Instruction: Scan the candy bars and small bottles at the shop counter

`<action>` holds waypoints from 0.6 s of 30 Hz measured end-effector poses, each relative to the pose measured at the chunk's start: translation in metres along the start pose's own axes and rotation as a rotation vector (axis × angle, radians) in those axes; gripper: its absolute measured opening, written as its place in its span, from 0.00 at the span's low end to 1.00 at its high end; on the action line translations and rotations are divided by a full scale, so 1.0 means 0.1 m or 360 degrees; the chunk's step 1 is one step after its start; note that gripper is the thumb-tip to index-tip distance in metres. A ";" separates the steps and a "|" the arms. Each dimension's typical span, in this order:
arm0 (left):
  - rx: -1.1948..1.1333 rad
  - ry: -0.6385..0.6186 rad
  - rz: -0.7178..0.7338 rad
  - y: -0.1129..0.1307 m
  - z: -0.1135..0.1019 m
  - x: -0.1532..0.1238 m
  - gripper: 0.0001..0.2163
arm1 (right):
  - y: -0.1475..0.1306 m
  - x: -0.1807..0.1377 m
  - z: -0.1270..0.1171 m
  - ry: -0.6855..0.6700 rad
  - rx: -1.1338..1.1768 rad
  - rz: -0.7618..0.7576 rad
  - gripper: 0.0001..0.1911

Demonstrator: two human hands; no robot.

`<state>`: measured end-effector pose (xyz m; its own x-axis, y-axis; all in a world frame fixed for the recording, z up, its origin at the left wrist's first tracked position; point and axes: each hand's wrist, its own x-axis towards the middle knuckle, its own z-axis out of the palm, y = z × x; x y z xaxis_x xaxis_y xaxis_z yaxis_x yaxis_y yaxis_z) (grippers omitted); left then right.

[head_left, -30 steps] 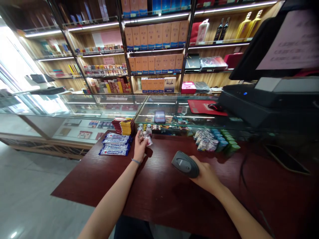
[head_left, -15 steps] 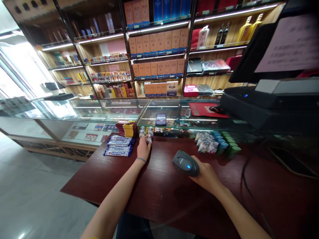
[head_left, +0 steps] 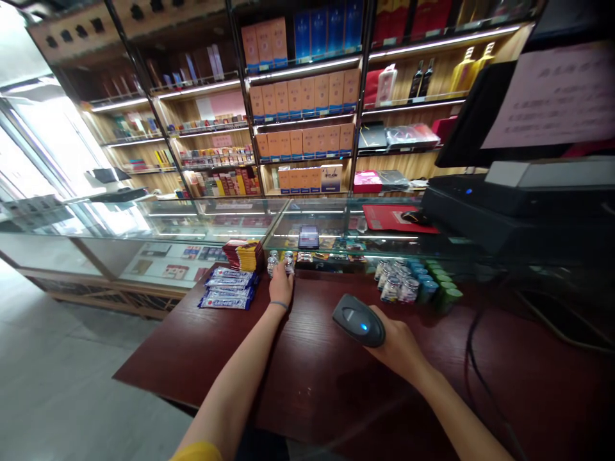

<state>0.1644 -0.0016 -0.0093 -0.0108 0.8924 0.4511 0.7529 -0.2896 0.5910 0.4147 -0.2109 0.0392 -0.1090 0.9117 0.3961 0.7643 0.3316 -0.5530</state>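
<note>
My right hand grips a dark handheld barcode scanner with a small blue light lit, held just above the dark red wooden counter. My left hand reaches forward to a group of small clear jars at the counter's far edge, and its fingers are on them. Whether the fingers close round a jar is hidden by the back of the hand. Blue snack bars lie in a pile left of that hand, beside a stack of red and yellow packets.
Several small jars and green and blue round tins stand right of the scanner. A glass display case with a phone on top runs behind the counter. A black till and monitor fill the right. Stocked shelves line the back wall.
My left hand moved forward from holding a small jar above the counter to resting on the jars at the far edge. The scanner's blue light came on.
</note>
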 end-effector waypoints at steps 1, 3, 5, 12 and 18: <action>-0.0001 0.0005 0.0004 -0.01 0.01 0.00 0.20 | 0.00 0.00 0.00 -0.0003 0.0001 0.0000 0.16; -0.0009 0.0016 0.0022 -0.02 0.03 0.00 0.20 | -0.01 0.00 0.00 -0.0008 -0.0006 -0.0001 0.16; -0.0027 0.0028 0.0051 -0.04 0.04 0.00 0.21 | -0.02 0.00 0.00 -0.0003 -0.0015 0.0002 0.15; -0.0160 0.0108 0.0263 -0.11 0.08 0.02 0.24 | 0.01 0.01 0.00 0.0058 -0.0066 -0.0023 0.15; -0.0211 0.0185 0.0353 -0.09 0.04 0.01 0.25 | 0.05 0.00 0.02 0.0191 -0.0096 0.0057 0.17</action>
<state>0.1603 0.0038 -0.0170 0.0631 0.7588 0.6482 0.6529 -0.5227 0.5483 0.4171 -0.2092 0.0351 -0.0071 0.8860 0.4637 0.8036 0.2811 -0.5246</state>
